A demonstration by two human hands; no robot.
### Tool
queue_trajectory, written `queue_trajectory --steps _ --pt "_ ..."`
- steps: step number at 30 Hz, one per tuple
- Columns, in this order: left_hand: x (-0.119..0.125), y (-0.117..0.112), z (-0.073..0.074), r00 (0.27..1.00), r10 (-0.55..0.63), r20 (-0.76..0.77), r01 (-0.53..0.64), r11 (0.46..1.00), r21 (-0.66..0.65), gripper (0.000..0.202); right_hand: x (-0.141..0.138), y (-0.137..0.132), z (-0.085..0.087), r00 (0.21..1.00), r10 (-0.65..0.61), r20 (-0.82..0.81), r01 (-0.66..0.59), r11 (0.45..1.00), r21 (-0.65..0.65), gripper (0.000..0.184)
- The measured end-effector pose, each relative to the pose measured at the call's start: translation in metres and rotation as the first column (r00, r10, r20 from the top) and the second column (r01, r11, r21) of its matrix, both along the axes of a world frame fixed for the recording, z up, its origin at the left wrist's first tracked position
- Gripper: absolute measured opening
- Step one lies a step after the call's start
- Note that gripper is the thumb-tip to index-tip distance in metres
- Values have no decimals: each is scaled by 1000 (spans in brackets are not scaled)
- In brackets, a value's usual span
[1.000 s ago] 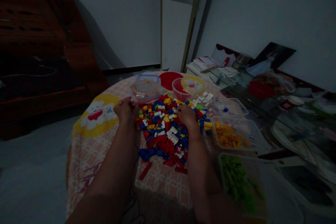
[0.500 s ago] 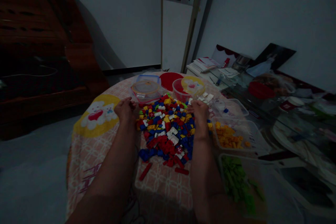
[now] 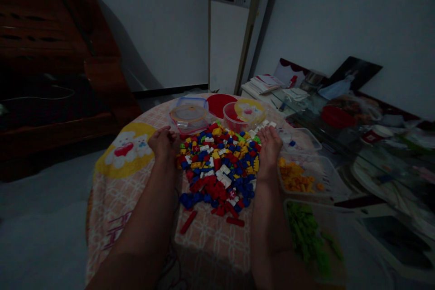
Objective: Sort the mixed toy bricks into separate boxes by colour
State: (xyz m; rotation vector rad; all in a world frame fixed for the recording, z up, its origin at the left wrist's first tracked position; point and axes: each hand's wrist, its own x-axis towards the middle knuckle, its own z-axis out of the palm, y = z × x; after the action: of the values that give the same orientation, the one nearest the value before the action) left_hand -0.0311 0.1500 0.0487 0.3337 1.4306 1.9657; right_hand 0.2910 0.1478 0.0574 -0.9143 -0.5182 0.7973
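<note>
A heap of red, blue, yellow and white toy bricks lies on a round table with a checked cloth. My left hand rests on the cloth at the heap's left edge, fingers loosely bent, with nothing seen in it. At the heap's right edge my right hand lies with its fingers stretched forward, holding nothing. Both forearms run back along the two sides of the heap.
To the right stand clear tubs: one with yellow bricks, one with green bricks, and another holding a few pieces. A red bowl and a lidded box sit behind the heap. A cluttered glass table is at right.
My right hand has moved from the top of the heap out to its right edge, and its fingers have straightened. The left hand has stayed in place.
</note>
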Motion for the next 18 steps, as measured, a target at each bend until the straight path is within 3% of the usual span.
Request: queue_trajectory --steps 5,10,15,18 --pt "3 -2 5 997 0 75 2 1000 -26 19 -6 -6 7 975 181 131 -172 982 -77 31" --pt "7 -5 13 996 11 88 -7 999 -44 18 -22 -17 20 850 429 306 -364 898 -249 30" --pt "5 -3 11 997 -6 83 9 999 -32 17 -40 -25 28 610 627 485 -440 777 -451 24" --pt "3 -2 8 998 -14 64 16 999 -30 16 -51 -27 32 342 704 622 -365 710 -602 19"
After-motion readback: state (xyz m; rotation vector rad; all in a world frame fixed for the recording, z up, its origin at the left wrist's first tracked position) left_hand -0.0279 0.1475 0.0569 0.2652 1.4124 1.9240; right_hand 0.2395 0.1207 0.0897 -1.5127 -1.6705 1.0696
